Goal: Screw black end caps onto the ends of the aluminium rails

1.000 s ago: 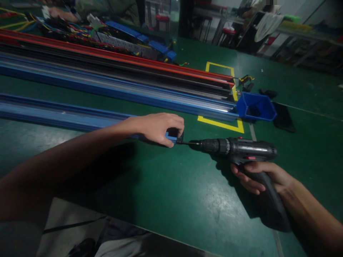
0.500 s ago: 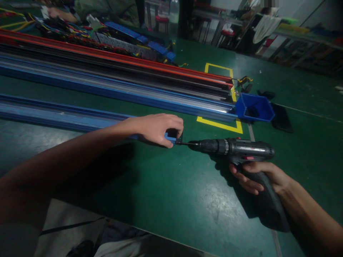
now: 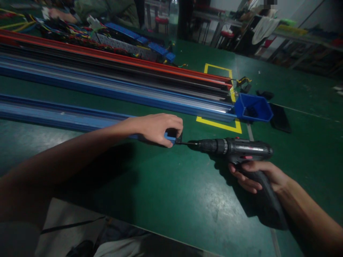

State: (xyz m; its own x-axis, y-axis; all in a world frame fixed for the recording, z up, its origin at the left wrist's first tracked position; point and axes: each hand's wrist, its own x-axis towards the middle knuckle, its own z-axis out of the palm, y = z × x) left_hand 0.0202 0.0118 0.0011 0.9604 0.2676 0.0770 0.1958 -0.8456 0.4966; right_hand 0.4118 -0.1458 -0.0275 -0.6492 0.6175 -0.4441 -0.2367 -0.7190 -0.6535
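Note:
My left hand (image 3: 160, 129) grips the right end of a long blue rail (image 3: 66, 116), thumb on the near side and fingers curled over the far side. A small black piece (image 3: 178, 140) sits at that rail end, partly covered by my fingers. My right hand (image 3: 257, 176) is wrapped around the handle of a black cordless drill (image 3: 238, 147), which lies level and points left. Its long thin bit (image 3: 189, 143) reaches the black piece at the rail end; the exact contact point is too small to make out.
Behind lie more blue rails (image 3: 120, 88) and red-orange rails (image 3: 134, 61). A blue bin (image 3: 254, 109) with dark parts stands at their right end, beside a flat black object (image 3: 280, 117). Yellow tape (image 3: 219, 125) marks the green table. Wiring (image 3: 64, 30) and a co-worker's hand (image 3: 63, 15) are at the back left.
The drill and my right hand have shifted very slightly left, toward the rail end. My left hand keeps its hold on the rail.

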